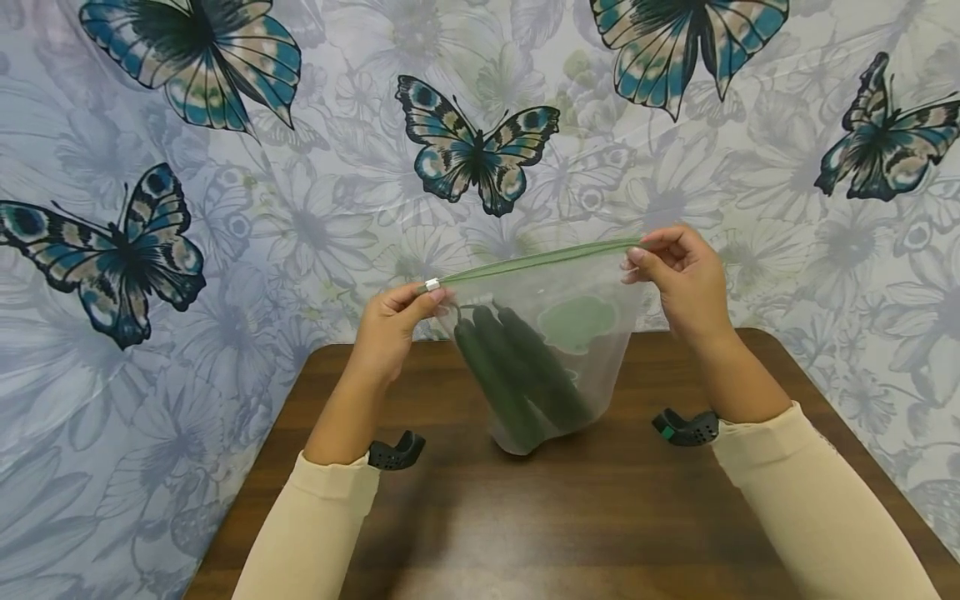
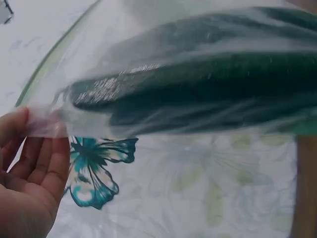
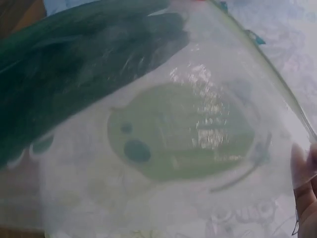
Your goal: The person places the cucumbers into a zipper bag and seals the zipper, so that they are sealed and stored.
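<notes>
A frosted zip bag with a green zip strip and a pale green printed patch hangs stretched between both hands over the table. Inside it lean several cucumbers, dark green and slanting down to the bag's bottom. At the top left corner, beside the white slider, my left hand pinches the bag between thumb and fingers. My right hand pinches the opposite top corner, which sits higher. In the left wrist view the cucumber ends show through the film near the left fingers.
A dark brown wooden table lies under the bag. Behind it hangs a pale floral backdrop with butterflies. Each wrist wears a black strap at the sleeve's cuff.
</notes>
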A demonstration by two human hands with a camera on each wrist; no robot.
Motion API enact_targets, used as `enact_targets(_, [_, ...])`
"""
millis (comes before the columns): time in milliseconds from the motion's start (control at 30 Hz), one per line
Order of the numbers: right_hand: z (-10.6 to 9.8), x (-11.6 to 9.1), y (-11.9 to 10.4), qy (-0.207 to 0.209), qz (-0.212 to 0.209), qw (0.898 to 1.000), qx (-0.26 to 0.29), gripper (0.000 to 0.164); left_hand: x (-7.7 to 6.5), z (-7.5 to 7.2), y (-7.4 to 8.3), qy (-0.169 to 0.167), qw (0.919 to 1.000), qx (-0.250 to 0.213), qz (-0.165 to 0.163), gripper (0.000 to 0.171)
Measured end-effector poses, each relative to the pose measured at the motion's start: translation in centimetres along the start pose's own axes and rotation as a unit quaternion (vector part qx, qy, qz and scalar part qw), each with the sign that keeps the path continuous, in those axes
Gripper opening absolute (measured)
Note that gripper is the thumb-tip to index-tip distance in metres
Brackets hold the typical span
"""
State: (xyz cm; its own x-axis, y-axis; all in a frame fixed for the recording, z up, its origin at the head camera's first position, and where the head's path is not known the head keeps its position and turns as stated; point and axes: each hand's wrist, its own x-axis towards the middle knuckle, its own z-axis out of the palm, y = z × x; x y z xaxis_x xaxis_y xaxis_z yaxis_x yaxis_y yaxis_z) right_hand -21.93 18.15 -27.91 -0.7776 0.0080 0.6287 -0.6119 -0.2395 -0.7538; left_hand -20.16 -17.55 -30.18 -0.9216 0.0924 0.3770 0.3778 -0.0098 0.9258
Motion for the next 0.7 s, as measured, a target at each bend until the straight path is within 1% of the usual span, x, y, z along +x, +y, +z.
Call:
enact_targets(100, [-0.7,-0.1,0.4,-0.001,0.002,1.000,0.023,0.013,0.7,0.2,0.6,-0.002,0.9998,0.002,0.021,0.027])
enact_targets(200, [-1.2,-0.2,0.6,-0.007,-0.002,0.999,0.031,0.013,0.9,0.2,0.8,-0.011,0.9996,0.016,0.018,0.029])
enact_targets(267, [-1.4,-0.2,0.7,-0.011,-0.009,1.000,0.021,0.014,1.0,0.2,0.9,-0.025,0.9992,0.028,0.011,0.030])
enact_targets(400, [-1.9,-0.3,0.6,-0.008,-0.017,1.000,-0.021,0.014,1.0,0.2,1.2,-0.062,0.9969,0.049,0.002,0.032])
enact_targets(467, [-2.1,-0.3,0.6,0.001,-0.012,0.998,-0.060,0.014,1.0,0.2,1.3,-0.081,0.9946,0.065,0.007,0.034])
enact_targets(533, [-2.4,-0.5,0.7,0.008,-0.002,0.993,-0.118,0.015,1.1,0.4,1.4,-0.093,0.9928,0.075,0.010,0.034])
enact_targets(567, [-2.4,-0.5,0.6,0.010,0.001,0.988,-0.155,0.015,1.1,0.5,1.4,-0.098,0.9920,0.077,0.015,0.035])
enact_targets(633, [-2.4,-0.5,0.6,0.011,0.003,0.974,-0.227,0.017,1.2,0.8,1.3,-0.105,0.9909,0.082,0.018,0.035])
enact_targets(700, [-2.2,-0.6,0.4,0.007,0.002,0.961,-0.275,0.020,1.3,1.3,1.2,-0.110,0.9906,0.079,0.018,0.034])
